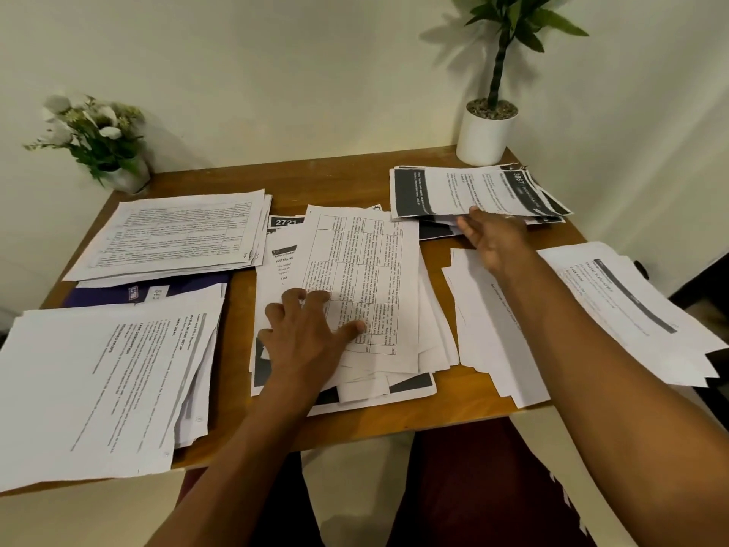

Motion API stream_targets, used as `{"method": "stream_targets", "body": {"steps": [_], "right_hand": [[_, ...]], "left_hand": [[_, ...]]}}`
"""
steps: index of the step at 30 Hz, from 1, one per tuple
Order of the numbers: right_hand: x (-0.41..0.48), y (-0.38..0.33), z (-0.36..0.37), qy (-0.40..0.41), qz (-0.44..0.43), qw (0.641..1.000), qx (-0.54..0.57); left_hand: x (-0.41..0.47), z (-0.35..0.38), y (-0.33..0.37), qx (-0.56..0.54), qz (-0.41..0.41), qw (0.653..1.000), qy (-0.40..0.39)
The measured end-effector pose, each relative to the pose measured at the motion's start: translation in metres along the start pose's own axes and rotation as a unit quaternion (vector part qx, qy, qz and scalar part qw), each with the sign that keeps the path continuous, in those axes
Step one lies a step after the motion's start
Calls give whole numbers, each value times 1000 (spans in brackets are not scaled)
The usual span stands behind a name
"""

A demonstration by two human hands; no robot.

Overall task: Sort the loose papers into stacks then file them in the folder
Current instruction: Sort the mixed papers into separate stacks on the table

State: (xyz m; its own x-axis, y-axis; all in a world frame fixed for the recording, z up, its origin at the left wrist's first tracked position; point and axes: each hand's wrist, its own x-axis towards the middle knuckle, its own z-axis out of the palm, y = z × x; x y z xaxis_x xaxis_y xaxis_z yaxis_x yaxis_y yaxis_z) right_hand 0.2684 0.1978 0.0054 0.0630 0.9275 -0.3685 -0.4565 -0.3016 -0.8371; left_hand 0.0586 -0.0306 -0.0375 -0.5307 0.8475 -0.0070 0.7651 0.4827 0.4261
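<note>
Several stacks of printed papers cover the wooden table (347,179). My left hand (311,333) rests with spread fingers on the loose middle pile (355,270), whose top sheet carries a table. My right hand (489,234) reaches to the far right stack with dark banners (469,191) and touches its near edge; whether the fingers hold a sheet is hidden. Other stacks lie at far left (177,234), near left (106,384) and near right (639,309). A purple folder (118,296) peeks out between the two left stacks.
A white pot with a tall green plant (486,132) stands at the back right corner. A small pot of white flowers (98,144) stands at the back left. Walls close the back and right sides. The right stack overhangs the table edge.
</note>
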Motion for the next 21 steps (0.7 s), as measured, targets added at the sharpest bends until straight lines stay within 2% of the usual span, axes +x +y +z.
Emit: {"method": "stream_targets", "body": {"steps": [5,11,15,18,21], "right_hand": [[-17,5,5,11,26,999,-24],[-68,43,17,-12,35,981,-191],[-90,65,15,-53,7,970,-236],[-96,67,13,-56,-22,968,-242],[-99,63,11,-55,-38,967,-246]], "left_hand": [[-5,-7,0,36,-30,999,2],[-3,-18,7,1,-70,998,-8],[3,-26,9,16,-51,998,37],[8,-29,5,-70,-15,995,63],[10,-37,-4,-148,-21,986,78]]}}
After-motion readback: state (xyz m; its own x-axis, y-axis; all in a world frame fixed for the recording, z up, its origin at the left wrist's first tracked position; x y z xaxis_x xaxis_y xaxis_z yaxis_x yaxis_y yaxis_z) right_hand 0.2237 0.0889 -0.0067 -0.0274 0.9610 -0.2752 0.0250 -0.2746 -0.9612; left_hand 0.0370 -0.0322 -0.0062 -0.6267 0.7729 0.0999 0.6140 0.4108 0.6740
